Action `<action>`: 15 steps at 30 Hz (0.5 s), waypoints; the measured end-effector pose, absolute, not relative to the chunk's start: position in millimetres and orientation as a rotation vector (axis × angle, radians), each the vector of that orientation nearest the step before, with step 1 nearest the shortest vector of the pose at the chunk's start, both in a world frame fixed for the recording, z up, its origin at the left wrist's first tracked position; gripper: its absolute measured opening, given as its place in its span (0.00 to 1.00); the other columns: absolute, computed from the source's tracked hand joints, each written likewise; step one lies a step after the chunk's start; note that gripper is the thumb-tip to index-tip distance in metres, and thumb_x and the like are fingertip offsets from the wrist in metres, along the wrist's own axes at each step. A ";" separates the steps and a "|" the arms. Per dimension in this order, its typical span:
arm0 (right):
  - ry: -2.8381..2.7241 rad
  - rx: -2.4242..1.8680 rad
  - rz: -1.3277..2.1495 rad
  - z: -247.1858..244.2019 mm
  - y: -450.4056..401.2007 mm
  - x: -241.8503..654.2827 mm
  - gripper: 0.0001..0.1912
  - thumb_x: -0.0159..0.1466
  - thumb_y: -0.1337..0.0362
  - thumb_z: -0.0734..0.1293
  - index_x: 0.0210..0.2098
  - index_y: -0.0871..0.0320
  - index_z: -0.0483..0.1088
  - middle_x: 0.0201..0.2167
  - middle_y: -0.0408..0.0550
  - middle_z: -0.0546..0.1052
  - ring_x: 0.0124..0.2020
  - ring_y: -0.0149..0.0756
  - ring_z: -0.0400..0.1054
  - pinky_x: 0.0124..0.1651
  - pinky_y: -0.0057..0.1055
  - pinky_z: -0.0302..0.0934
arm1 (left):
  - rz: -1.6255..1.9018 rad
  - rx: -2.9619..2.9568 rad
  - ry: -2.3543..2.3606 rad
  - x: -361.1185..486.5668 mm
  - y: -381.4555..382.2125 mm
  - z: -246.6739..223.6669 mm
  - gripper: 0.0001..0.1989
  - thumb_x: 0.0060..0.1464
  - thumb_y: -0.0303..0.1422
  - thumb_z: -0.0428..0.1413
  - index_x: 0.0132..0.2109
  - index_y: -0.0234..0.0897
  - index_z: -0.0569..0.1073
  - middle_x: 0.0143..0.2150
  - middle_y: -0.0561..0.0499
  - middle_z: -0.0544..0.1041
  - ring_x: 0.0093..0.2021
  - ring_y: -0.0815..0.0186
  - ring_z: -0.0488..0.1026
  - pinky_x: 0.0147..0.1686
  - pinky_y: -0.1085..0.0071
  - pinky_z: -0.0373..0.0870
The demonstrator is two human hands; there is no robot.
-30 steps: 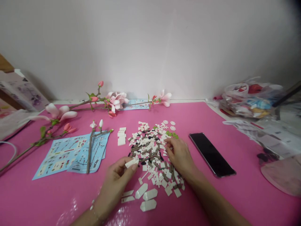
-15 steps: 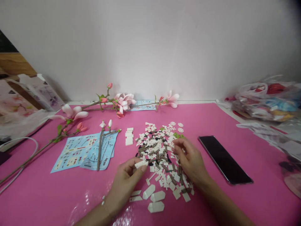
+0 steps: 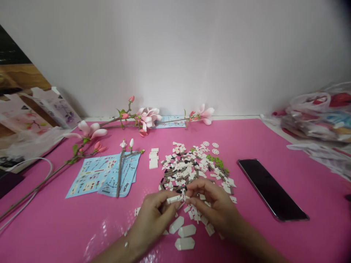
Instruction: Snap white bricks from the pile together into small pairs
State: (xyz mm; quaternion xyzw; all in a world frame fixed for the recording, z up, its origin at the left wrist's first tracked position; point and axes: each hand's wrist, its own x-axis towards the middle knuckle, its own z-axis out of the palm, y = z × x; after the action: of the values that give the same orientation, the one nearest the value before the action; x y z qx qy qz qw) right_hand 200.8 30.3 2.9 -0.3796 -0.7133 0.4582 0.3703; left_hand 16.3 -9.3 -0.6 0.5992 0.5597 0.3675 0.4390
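My left hand [image 3: 150, 219] pinches a long white plastic building piece [image 3: 174, 199] between thumb and fingers. My right hand [image 3: 215, 206] comes in from the other side, and its fingertips close on the piece's right end. Both hands hover over the near edge of a loose pile of small white, brown, black and green building pieces [image 3: 189, 171]. Below them lie several large white petal-shaped plates, including one [image 3: 184, 243] nearest me. The pile's near part is hidden under my hands.
A black smartphone [image 3: 272, 190] lies right of the pile on the pink mat [image 3: 296, 237]. To the left are a stack of white bricks [image 3: 153, 159], blue instruction sheets [image 3: 85, 179] and an artificial magnolia branch [image 3: 90, 130]. A plastic bag [image 3: 315, 117] sits back right.
My right hand has left the pile and moved left to join the white piece in my left hand. The whole scene sits further right in view.
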 end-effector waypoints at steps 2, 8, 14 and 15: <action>-1.896 -0.962 1.110 3.9 28.7 199.8 0.05 0.61 0.68 0.66 0.38 0.55 0.69 0.31 0.44 0.75 0.33 0.32 0.71 0.36 0.29 0.66 | 0.893 1.575 1.399 16.4 -10.4 0.5 0.12 0.56 0.37 0.53 0.37 0.37 0.79 0.25 0.51 0.75 0.22 0.68 0.66 0.22 0.74 0.58; -1.918 -0.966 1.012 5.8 27.6 198.4 0.02 0.60 0.68 0.67 0.34 0.56 0.70 0.27 0.42 0.76 0.29 0.31 0.71 0.31 0.26 0.64 | 0.885 1.633 1.412 16.6 -10.3 4.4 0.11 0.56 0.36 0.54 0.37 0.37 0.79 0.27 0.49 0.78 0.25 0.67 0.69 0.25 0.75 0.61; -1.915 -0.998 0.986 4.9 26.8 196.6 0.03 0.58 0.69 0.68 0.33 0.56 0.71 0.26 0.41 0.76 0.28 0.30 0.70 0.31 0.25 0.63 | 0.881 1.649 1.401 16.0 -10.6 3.0 0.11 0.56 0.37 0.54 0.35 0.37 0.79 0.26 0.50 0.78 0.24 0.67 0.69 0.24 0.76 0.61; -1.922 -0.996 0.985 4.9 27.0 195.9 0.03 0.58 0.69 0.68 0.32 0.56 0.71 0.26 0.41 0.76 0.27 0.30 0.70 0.31 0.25 0.62 | 0.885 1.658 1.395 15.8 -10.3 2.1 0.11 0.56 0.37 0.54 0.34 0.37 0.79 0.26 0.51 0.77 0.24 0.68 0.69 0.24 0.76 0.61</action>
State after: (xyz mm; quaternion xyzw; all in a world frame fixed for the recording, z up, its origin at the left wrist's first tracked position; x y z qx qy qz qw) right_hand 195.9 27.0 4.9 -0.3888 -0.7500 0.3844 0.3724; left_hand 15.8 -10.3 2.1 0.6522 0.5489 0.3483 0.3899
